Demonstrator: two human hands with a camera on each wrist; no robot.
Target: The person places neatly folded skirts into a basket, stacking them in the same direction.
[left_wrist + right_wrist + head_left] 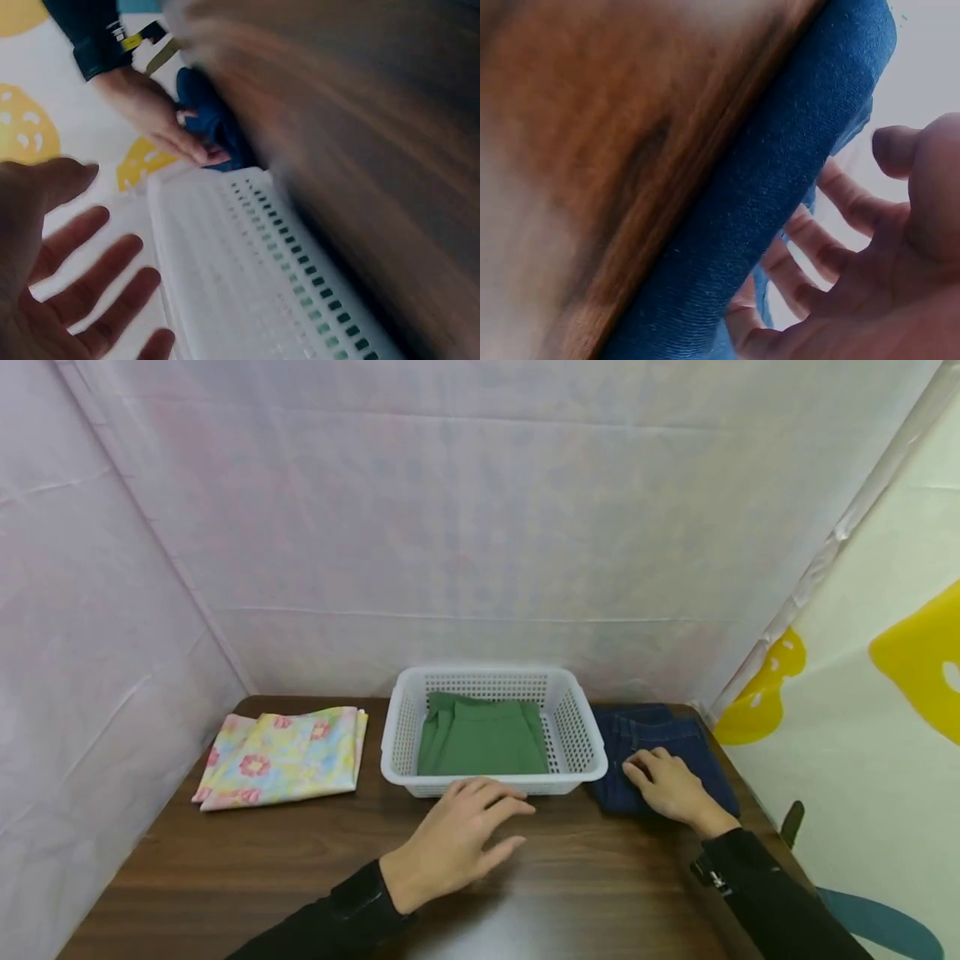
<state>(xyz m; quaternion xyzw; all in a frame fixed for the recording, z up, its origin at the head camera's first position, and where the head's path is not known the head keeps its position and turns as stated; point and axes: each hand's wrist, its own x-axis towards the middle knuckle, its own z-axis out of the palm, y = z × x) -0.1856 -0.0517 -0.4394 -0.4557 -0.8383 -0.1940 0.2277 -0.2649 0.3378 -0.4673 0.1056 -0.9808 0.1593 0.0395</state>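
Folded dark blue jeans (667,739) lie at the table's right end, beside a white plastic basket (491,787). My right hand (667,785) is over the jeans, its fingers loosely bent; the right wrist view has the fingertips right at the folded denim (757,180), with nothing gripped. Inside the basket lies a folded green garment (487,739). In front of the basket's near rim my left hand (465,839) hovers with fingers spread and holds nothing. The left wrist view places its fingers (105,281) beside the basket's perforated wall (225,262).
A folded floral cloth (292,756) in yellow, pink and blue lies left of the basket on the brown wooden table (247,877). White sheeting (480,543) hangs behind the table and at its sides, with yellow shapes (757,693) on the right.
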